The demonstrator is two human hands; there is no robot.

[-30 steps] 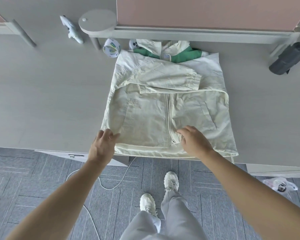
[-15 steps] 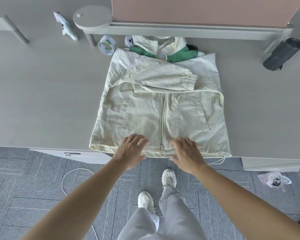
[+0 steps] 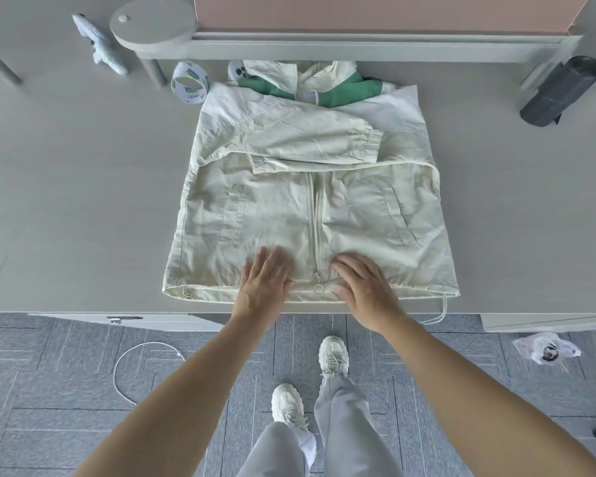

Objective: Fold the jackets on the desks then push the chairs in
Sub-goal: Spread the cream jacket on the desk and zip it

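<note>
Head view. A cream cotton zip-front jacket with green collar lining lies front-up on the pale grey desk, hem along the near edge and collar toward the partition. One sleeve is laid across the chest, which squares the garment into a rectangle. The left hand and right hand rest flat on the hem either side of the zip, fingers extended and grasping nothing. This placement probably smooths and pins the cloth ahead of a hem-to-collar fold. A printed tape roll sits just beside the collar. No chair is visible.
</note>
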